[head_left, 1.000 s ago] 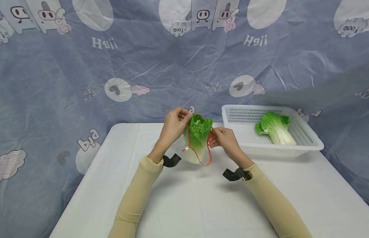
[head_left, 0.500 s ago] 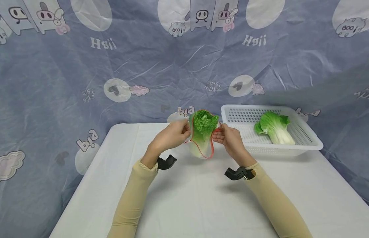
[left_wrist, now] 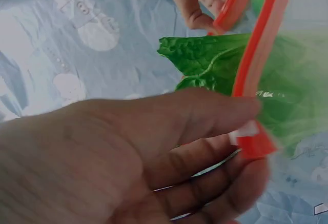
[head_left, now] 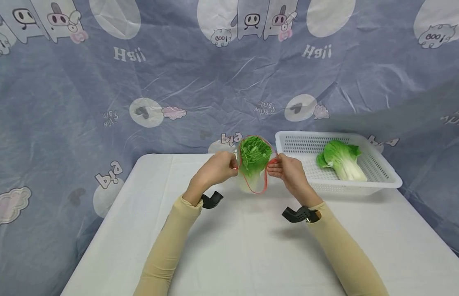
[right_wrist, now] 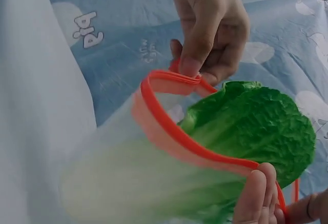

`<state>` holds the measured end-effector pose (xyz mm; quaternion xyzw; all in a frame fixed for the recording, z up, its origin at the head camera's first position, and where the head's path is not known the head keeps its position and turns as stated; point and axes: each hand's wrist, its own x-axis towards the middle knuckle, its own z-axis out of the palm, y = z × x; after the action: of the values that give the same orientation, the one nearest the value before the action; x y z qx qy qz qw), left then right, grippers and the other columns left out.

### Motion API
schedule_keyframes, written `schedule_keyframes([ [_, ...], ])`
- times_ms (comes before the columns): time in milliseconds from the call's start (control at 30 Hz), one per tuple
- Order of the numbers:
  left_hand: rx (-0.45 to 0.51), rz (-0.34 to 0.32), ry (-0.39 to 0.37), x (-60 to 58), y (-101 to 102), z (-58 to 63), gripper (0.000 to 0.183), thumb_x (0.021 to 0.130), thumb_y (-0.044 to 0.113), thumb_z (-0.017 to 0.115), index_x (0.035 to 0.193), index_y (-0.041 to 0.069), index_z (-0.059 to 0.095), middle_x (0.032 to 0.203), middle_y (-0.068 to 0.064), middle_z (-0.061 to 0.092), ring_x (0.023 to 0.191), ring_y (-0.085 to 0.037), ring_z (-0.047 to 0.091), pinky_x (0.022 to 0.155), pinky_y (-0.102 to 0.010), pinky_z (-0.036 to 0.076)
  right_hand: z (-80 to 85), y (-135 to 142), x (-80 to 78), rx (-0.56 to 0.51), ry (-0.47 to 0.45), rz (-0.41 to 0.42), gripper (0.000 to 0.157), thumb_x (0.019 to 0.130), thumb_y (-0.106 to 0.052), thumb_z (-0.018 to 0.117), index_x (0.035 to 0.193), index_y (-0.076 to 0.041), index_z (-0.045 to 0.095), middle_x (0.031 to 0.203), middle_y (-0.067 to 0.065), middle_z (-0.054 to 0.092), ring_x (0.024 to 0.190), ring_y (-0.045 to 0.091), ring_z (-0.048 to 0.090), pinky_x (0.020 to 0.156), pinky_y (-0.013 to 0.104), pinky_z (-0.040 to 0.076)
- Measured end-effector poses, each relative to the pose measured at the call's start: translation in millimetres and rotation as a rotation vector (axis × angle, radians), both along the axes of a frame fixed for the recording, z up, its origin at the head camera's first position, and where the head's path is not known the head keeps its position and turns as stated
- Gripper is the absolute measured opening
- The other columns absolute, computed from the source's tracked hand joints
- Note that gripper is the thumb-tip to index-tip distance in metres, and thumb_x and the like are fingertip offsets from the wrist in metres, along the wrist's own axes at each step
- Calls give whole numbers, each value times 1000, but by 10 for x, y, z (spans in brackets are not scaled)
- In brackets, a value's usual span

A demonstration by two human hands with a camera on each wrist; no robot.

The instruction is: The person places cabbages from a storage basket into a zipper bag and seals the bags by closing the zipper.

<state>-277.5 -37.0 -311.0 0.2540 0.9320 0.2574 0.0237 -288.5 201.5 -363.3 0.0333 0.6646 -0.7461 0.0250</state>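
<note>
A head of napa cabbage (head_left: 254, 155) stands inside a clear zip bag (right_wrist: 102, 165), its green leafy end at the mouth and showing past the red zip strip (right_wrist: 169, 127). In the head view my left hand (head_left: 217, 168) is at the left edge of the mouth. Its thumb and fingers pinch the strip's end, plain in the left wrist view. Across from it my right hand (head_left: 291, 172) grips the strip on the right side. Between the hands the mouth gapes in a loop. The cabbage's pale base lies within the cloudy film.
To the right, a white perforated basket (head_left: 381, 179) holds another leafy green cabbage (head_left: 344, 161). A white cloth covers the table (head_left: 244, 246). Behind it hangs a grey-blue printed curtain (head_left: 200, 74).
My left hand has gone from the upper left of the mouth down to its left side. Bag and cabbage have shifted slightly right and up, and the right hand slightly right.
</note>
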Motion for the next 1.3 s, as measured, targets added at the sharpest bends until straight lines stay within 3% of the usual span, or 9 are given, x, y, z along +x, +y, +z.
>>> schedule_keyframes([
  [233, 200, 34, 114, 18, -60, 64, 9, 92, 16, 67, 88, 8, 66, 80, -2, 60, 70, -16, 52, 62, -28, 43, 113, 122, 37, 313, 101, -26, 30, 98, -22, 46, 102, 5, 59, 62, -5, 62, 51, 5, 61, 57, 24, 56],
  [433, 334, 42, 210, 49, -50, 91, 10, 95, 20, 63, 93, 10, 62, 90, -2, 59, 82, -18, 52, 72, -31, 45, 166, 191, 57, 493, 184, -89, 27, 96, -24, 50, 93, 1, 61, 61, -5, 60, 51, 7, 60, 56, 28, 56],
  [633, 506, 54, 407, 62, -51, 131, 14, 94, 21, 63, 100, 8, 65, 89, -2, 58, 81, -15, 51, 69, -28, 42, 206, 224, 78, 565, 219, -154, 25, 94, -27, 53, 89, -5, 63, 56, -7, 56, 50, 8, 57, 55, 27, 53],
  [733, 598, 41, 518, 58, -53, 147, 15, 93, 21, 64, 99, 8, 66, 87, -3, 58, 79, -15, 51, 68, -30, 44, 213, 232, 91, 588, 213, -147, 26, 94, -28, 55, 89, -5, 64, 56, -6, 57, 51, 9, 58, 56, 29, 54],
  [833, 643, 23, 576, 49, -48, 151, 15, 93, 21, 64, 97, 8, 66, 87, -2, 59, 78, -13, 52, 68, -34, 47, 206, 229, 103, 610, 205, -119, 27, 95, -29, 55, 90, -4, 65, 59, -3, 58, 53, 11, 60, 58, 31, 55],
  [967, 650, 25, 593, 55, -61, 159, 15, 93, 21, 64, 97, 7, 66, 85, -2, 58, 77, -13, 53, 68, -32, 48, 206, 218, 125, 593, 215, -110, 28, 95, -29, 55, 92, -3, 65, 60, -2, 58, 55, 11, 61, 59, 30, 56],
  [1133, 683, 51, 568, 103, -154, 226, 15, 92, 19, 66, 97, 5, 67, 84, -4, 57, 77, -14, 54, 69, -26, 46, 233, 246, 136, 501, 268, -183, 28, 96, -28, 55, 93, -1, 63, 59, -5, 57, 53, 7, 59, 57, 29, 56],
  [1200, 689, 59, 523, 133, -212, 262, 15, 92, 20, 67, 97, 7, 67, 84, -3, 59, 77, -14, 54, 70, -26, 47, 249, 258, 133, 469, 287, -205, 29, 97, -27, 55, 95, 1, 63, 60, -5, 58, 53, 8, 59, 57, 29, 56],
  [1300, 669, 63, 383, 192, -303, 321, 15, 91, 25, 68, 97, 11, 68, 86, -1, 63, 79, -13, 57, 73, -28, 49, 272, 254, 135, 445, 303, -208, 31, 97, -26, 55, 97, 4, 63, 60, -7, 60, 53, 7, 60, 56, 27, 56],
])
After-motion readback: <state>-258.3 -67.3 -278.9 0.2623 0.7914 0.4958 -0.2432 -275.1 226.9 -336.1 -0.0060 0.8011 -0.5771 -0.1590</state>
